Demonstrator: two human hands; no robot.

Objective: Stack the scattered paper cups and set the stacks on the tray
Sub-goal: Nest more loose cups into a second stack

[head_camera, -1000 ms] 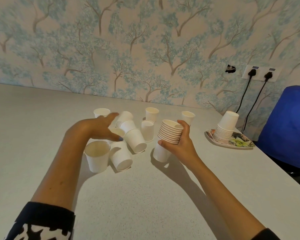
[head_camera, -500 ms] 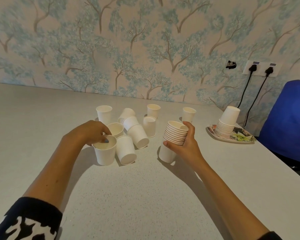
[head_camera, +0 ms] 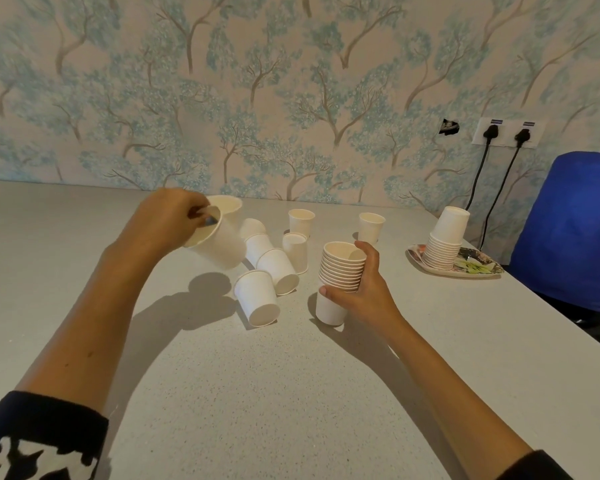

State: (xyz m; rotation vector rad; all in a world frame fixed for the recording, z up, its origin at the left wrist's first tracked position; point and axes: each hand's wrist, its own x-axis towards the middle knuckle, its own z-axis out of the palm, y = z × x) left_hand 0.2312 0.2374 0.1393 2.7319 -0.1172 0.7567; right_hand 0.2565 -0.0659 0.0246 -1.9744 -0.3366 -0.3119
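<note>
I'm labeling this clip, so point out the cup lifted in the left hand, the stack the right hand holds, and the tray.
lifted cup (head_camera: 222, 249), head view, on its side wall.
held stack (head_camera: 342, 268), head view, on the stacked rims.
tray (head_camera: 478, 268), head view, on its patterned surface right of the upside-down stack.

Paper cups (head_camera: 257, 303): showing matt white paper. Table (head_camera: 257, 393): showing a matt, finely speckled grey surface. Tray (head_camera: 478, 268): showing a glossy floral-printed finish. Chair (head_camera: 568, 230): showing matt blue cloth.
</note>
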